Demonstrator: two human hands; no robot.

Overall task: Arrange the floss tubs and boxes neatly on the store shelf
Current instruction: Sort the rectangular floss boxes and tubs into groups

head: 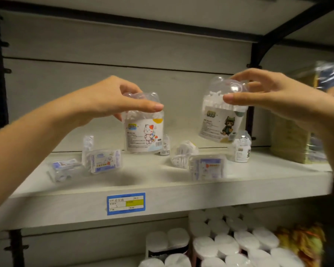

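My left hand [114,99] grips the clear lid of a floss tub with a cat label [145,132], which stands near the back of the white shelf [162,182]. My right hand [274,95] holds a second tub with a green-hatted figure [222,120] by its lid, tilted and lifted above the shelf. A smaller tub [240,149] stands at the right. Clear floss boxes lie scattered: one at the far left [63,168], one marked 50 [105,160], one near the middle [207,166]. A tub lies on its side [183,154].
A blue price tag [126,203] sits on the shelf's front edge. Wrapped packs [297,139] stand at the shelf's right end. A black upright [255,78] rises behind the right tub. White round packs [229,245] fill the shelf below.
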